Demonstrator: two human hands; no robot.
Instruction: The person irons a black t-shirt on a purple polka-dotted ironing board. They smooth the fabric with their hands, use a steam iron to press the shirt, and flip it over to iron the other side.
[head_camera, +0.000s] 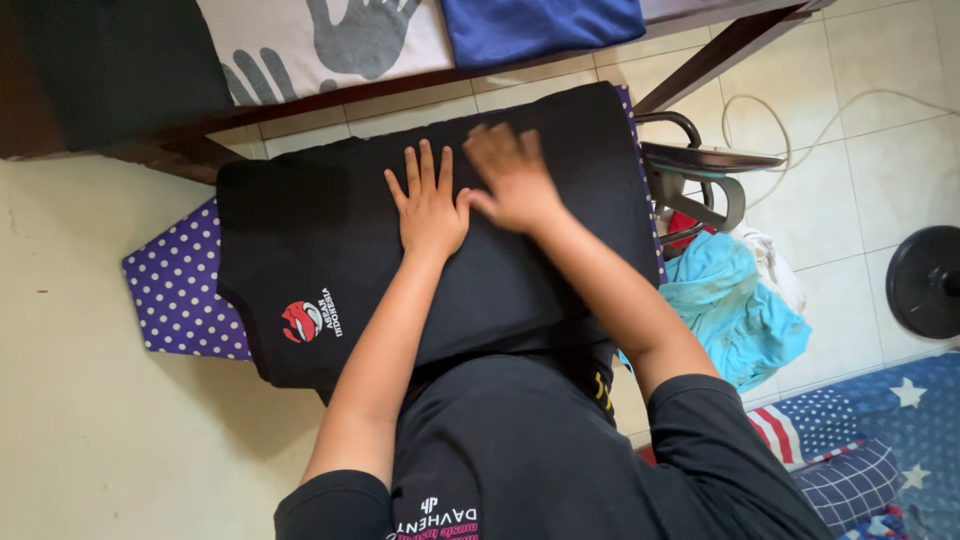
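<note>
My left hand (430, 205) lies flat, fingers spread, on the black shirt (330, 250). My right hand (512, 178), blurred, is also open on it, touching the left. The shirt covers the dotted board (180, 290); an iron (700, 175) sits beside it.

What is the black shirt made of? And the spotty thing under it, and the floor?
The black shirt looks like soft matte knit cloth, probably cotton: it lies limp and flattens under the left hand and right hand. The purple dotted cover seems to be thin woven fabric. The floor looks like glazed ceramic tile, with grout lines and sheen.
</note>
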